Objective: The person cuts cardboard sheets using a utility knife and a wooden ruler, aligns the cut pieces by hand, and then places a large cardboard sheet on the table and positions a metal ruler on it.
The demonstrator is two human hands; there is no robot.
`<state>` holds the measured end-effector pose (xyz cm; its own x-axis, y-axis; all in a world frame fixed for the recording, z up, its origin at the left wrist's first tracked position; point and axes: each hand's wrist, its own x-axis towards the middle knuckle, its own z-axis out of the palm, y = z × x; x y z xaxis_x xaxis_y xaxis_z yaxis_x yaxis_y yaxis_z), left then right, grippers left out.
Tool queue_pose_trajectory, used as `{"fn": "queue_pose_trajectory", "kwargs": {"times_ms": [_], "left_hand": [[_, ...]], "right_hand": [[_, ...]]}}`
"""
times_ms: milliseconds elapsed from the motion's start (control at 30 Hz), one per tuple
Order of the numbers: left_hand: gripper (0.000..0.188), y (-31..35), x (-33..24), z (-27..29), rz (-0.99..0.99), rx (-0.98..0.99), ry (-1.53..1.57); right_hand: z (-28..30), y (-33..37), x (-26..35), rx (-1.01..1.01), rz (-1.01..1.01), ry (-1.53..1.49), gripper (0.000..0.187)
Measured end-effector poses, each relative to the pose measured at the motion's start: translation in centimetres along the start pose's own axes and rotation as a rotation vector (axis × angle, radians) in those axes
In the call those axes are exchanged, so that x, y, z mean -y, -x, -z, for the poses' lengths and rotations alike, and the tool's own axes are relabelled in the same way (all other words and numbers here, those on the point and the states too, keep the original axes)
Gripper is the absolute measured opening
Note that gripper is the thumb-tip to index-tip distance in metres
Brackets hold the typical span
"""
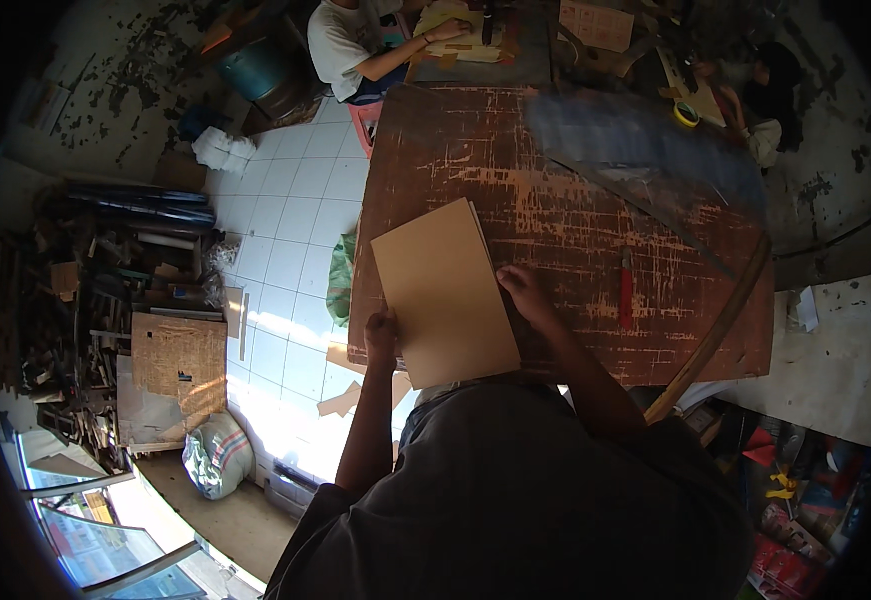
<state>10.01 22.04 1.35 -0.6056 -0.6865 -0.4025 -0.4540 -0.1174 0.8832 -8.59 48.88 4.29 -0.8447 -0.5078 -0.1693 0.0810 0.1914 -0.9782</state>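
Between my hands are flat brown cardboard sheets (445,300), tilted slightly; a second edge shows along the top right, so there is more than one. My left hand (380,335) is closed around the left edge, low down. On the opposite edge, my right hand (523,290) pinches the cardboard with bent fingers. The sheets are over the near left part of a scratched brown worktable (435,150). A red cutter knife (626,290) lies on the table to the right of my right hand.
A dark straight strip (645,220) crosses the table, with a wooden strip (710,330) along its right side. Yellow tape (686,114) is at the far right. A person (345,50) sits beyond the far edge; another works at far right. Scrap wood (85,340) is piled left.
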Motion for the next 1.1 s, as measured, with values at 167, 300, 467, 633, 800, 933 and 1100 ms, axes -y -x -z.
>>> {"fn": "queue_pose_trajectory", "kwargs": {"times_ms": [167, 300, 467, 633, 800, 933, 1100], "left_hand": [[0.020, 0.1, 0.2, -0.1, 0.014, -0.042, 0.002], [0.017, 0.5, -0.6, -0.3, -0.013, -0.017, 0.014], [0.020, 0.9, -1.0, -0.2, -0.004, 0.032, 0.017], [0.023, 1.1, -1.9, -0.7, 0.037, 0.107, 0.071], [0.030, 1.1, -1.4, -0.5, -0.027, -0.031, -0.003], [0.031, 1.5, -1.9, -1.2, 0.042, -0.109, 0.104], [0.032, 1.6, -2.1, -1.1, 0.007, -0.092, -0.028]], "right_hand": [[-1.0, 0.2, -0.2, -0.072, 0.108, -0.097, 0.036], [-1.1, -0.4, -1.4, -0.054, 0.040, -0.060, 0.025], [-0.9, -0.8, -1.1, 0.053, 0.068, -0.094, 0.024], [-1.4, -0.6, -2.9, -0.146, 0.071, 0.088, 0.032], [0.8, -0.4, -1.2, -0.258, 0.004, 0.198, 0.034], [6.8, -0.7, 0.2, -0.364, 0.027, 0.302, 0.037], [16.2, 1.1, 3.7, -0.467, 0.090, 0.440, 0.033]]}}
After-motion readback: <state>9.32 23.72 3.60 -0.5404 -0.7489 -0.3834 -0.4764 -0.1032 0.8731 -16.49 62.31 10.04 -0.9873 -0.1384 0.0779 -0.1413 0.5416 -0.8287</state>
